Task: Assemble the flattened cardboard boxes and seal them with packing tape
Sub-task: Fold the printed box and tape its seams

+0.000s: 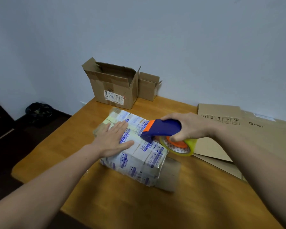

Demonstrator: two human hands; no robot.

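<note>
A small cardboard box (139,161) wrapped in white tape with blue print lies in the middle of the wooden table (122,204). My left hand (113,138) presses flat on its top, fingers straight. My right hand (186,128) grips the blue handle of a tape dispenser (162,128) with orange trim. The dispenser's front end touches the box top just right of my left hand. Its yellowish tape roll (180,146) hangs over the box's right edge.
A large flattened box marked PICO (248,129) lies on the right of the table. Two open brown boxes, a larger (114,86) and a smaller (149,87), stand at the far edge against the wall. A black bin (39,111) sits on the floor at left.
</note>
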